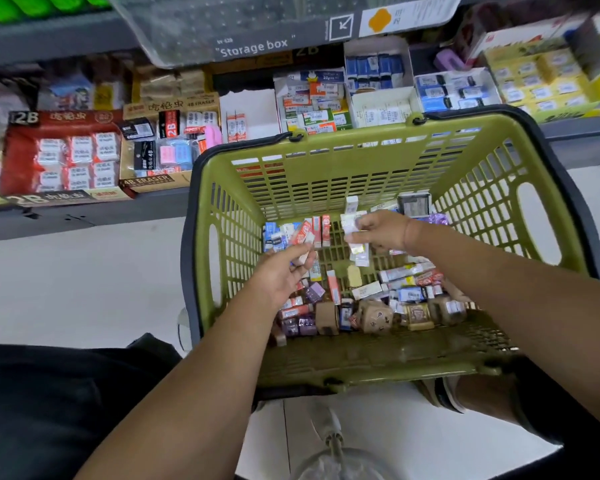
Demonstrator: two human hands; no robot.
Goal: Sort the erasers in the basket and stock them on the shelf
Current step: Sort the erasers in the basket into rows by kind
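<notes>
Shelf [84, 216] with eraser boxes far left, behind basket. My left hand [281, 275] inside green basket [361, 136], fingertips pinching red-white eraser [303, 242] above loose erasers [409, 292] on basket floor. My right hand [381, 233] near it, fingers curled, gripping white packets [359, 252].

A clear plastic bin [250, 29] printed "Storage box" sits at the top of the view, with blurred bright green items [32, 5] in the upper left corner. Below lies a pale tiled floor [66, 278], with dark trousers [49, 393] at lower left and a shoe [444, 393] at lower right.
</notes>
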